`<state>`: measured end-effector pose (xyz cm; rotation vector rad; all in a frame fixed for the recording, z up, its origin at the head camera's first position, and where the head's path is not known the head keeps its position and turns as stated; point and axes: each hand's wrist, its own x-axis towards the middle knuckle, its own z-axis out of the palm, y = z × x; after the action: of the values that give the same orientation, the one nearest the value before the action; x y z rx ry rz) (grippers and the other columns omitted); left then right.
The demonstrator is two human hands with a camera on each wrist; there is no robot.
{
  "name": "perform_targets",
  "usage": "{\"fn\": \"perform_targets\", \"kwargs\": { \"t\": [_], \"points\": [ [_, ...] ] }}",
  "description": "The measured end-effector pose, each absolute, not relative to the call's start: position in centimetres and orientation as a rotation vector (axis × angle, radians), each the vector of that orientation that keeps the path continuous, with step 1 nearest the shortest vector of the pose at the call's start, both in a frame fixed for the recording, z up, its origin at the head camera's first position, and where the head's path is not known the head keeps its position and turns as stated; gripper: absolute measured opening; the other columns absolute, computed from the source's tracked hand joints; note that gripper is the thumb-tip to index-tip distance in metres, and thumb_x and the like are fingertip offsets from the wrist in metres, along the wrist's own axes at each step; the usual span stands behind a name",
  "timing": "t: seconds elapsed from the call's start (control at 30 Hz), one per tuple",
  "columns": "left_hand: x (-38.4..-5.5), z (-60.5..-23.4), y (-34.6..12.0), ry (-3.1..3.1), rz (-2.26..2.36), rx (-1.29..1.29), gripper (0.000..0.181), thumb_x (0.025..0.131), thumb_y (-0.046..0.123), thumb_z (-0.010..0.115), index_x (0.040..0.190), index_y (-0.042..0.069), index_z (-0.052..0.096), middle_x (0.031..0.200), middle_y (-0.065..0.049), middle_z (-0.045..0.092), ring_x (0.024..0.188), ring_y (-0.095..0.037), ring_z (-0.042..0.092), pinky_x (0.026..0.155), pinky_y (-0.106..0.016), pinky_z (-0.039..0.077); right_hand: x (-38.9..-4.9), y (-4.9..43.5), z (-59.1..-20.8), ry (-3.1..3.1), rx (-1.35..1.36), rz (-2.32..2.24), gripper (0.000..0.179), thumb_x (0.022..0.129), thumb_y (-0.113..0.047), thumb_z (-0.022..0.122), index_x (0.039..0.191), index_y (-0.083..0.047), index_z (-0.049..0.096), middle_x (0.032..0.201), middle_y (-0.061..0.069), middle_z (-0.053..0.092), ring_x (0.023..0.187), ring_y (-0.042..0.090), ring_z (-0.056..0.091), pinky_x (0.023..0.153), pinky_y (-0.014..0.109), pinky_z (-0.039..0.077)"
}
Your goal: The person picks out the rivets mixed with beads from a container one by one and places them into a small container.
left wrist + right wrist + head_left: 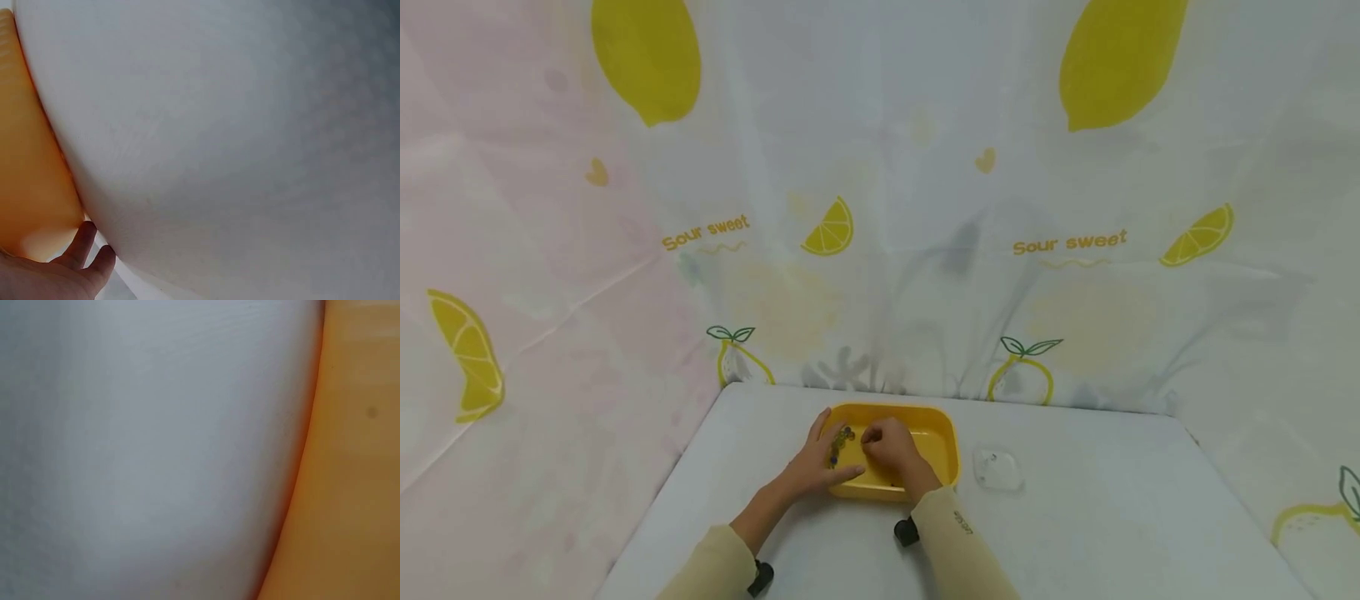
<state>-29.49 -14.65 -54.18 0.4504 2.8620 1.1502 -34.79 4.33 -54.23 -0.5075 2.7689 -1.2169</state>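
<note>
So the yellow tray (934,454) sits on the white counter (1090,492), and a little cluster of beads (841,444) is in the tray's left end. Can't tell if they're strung or loose, the left hand (811,467) covers part of them. That hand is spread at the tray's left end, fingers and thumb fairly straight; the left wrist view only catches two fingertips just outside the tray wall. The right hand (891,444) is over the middle of the tray with fingers curled in, tips hidden, so no clue whether they're pinching anything. The right wrist view just gets tray side and counter. Right of the tray there's a clear container (998,469), contents too blurry to name.
</note>
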Motion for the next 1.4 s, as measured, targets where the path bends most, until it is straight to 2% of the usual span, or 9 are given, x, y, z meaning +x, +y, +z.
{"fn": "perform_targets", "kwargs": {
  "t": [0.23,0.5,0.63,0.87,1.13,1.4],
  "points": [
    [-29.1,-54.5,-14.3,2.832,1.19,0.462,0.092,0.082,0.054,0.074,0.153,0.01,0.036,0.166,-0.016,0.004,0.141,-0.047,0.035,0.104,-0.065,0.038,-34.4,4.7,-54.3,2.721,-0.46,-1.229,0.005,0.087,-0.007,0.073,0.087,-0.009,0.078,0.088,0.003,0.073,0.081,0.015,0.062,0.08,0.037,0.056],
    [-29.5,-54.2,-14.1,2.876,1.148,0.489,0.091,0.083,0.055,0.073,0.153,0.01,0.036,0.166,-0.017,0.005,0.138,-0.046,0.04,0.102,-0.063,0.042,-34.5,4.8,-54.1,2.727,-0.441,-1.278,0.005,0.088,-0.009,0.073,0.09,-0.008,0.078,0.092,0.004,0.074,0.086,0.017,0.063,0.083,0.039,0.055],
    [-29.4,-54.2,-14.1,2.859,1.18,0.488,0.092,0.082,0.054,0.074,0.153,0.01,0.036,0.166,-0.017,0.005,0.139,-0.047,0.037,0.103,-0.064,0.04,-34.6,4.9,-54.2,2.726,-0.457,-1.274,0.007,0.088,-0.009,0.073,0.092,-0.007,0.078,0.093,0.006,0.074,0.087,0.019,0.064,0.083,0.041,0.055],
    [-29.3,-54.5,-13.8,2.836,1.187,0.538,0.092,0.083,0.053,0.074,0.153,0.008,0.035,0.165,-0.019,0.005,0.137,-0.048,0.039,0.101,-0.062,0.043,-34.4,5.4,-54.5,2.71,-0.474,-1.299,0.009,0.088,-0.009,0.073,0.095,-0.005,0.077,0.094,0.007,0.074,0.089,0.019,0.066,0.082,0.038,0.056],
    [-29.3,-53.6,-14.1,2.86,1.146,0.484,0.092,0.082,0.055,0.073,0.153,0.01,0.036,0.166,-0.016,0.005,0.141,-0.046,0.036,0.105,-0.062,0.039,-34.2,5.8,-52.8,2.708,-0.566,-1.331,0.013,0.089,-0.004,0.069,0.098,0.0,0.077,0.096,0.011,0.074,0.087,0.022,0.067,0.076,0.034,0.056],
    [-29.1,-53.7,-14.6,2.843,1.167,0.443,0.093,0.082,0.054,0.074,0.153,0.009,0.036,0.166,-0.015,0.004,0.141,-0.046,0.035,0.106,-0.062,0.039,-33.3,6.9,-50.3,2.704,-0.659,-1.294,0.015,0.093,-0.004,0.066,0.102,0.002,0.075,0.101,0.013,0.073,0.092,0.026,0.069,0.077,0.036,0.057]
  ]
}}
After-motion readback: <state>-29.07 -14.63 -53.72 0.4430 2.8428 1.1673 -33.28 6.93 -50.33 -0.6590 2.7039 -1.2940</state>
